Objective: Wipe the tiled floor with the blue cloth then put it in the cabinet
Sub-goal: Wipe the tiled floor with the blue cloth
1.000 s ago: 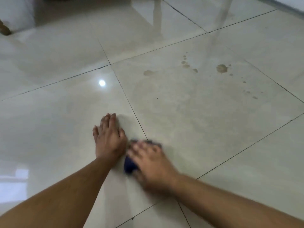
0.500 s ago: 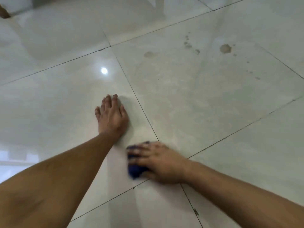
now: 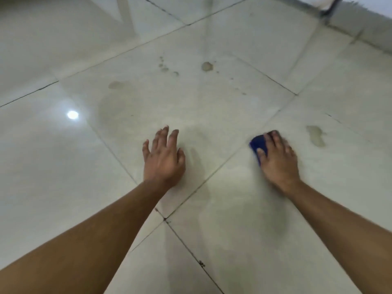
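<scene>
The glossy pale tiled floor fills the head view, crossed by dark grout lines. My right hand presses the blue cloth flat on a tile at the right; only the cloth's left edge shows past my fingers. My left hand rests palm down on the floor at the centre, fingers spread, holding nothing. Brownish stains mark the floor: a round spot, a row of small drops, a faint patch and a smear just right of the cloth. The cabinet is out of sight.
A low grey wall base runs along the far right corner, with a dark leg above it. A bright lamp reflection glints on the tile at the left.
My right hand has swept the cloth to the right, away from my left hand, across a grout line. The view has swung right, bringing the wall base and another smear into sight.
</scene>
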